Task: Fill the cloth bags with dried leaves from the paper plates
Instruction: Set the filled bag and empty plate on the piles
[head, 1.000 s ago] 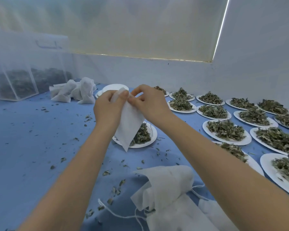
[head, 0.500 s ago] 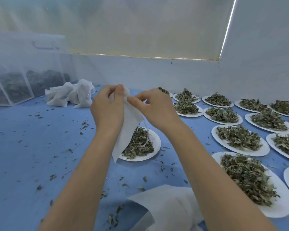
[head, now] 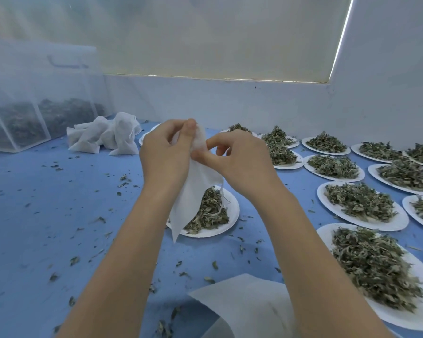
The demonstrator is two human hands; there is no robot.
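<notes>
I see my left hand [head: 165, 156] and right hand [head: 239, 162] pinching the top of a white cloth bag [head: 191, 191] above a round white paper plate of dried green leaves [head: 211, 212]. More leaf-filled plates [head: 362, 206] cover the blue counter [head: 47, 215] toward three o'clock.

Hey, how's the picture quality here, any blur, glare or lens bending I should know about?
Head view: soft, even light, no hard shadows; a bright strip of glare along the blind's edge; wide-angle bending at the borders; the near plate of leaves and forearms look smeared, the cloth bag fairly sharp.
</notes>
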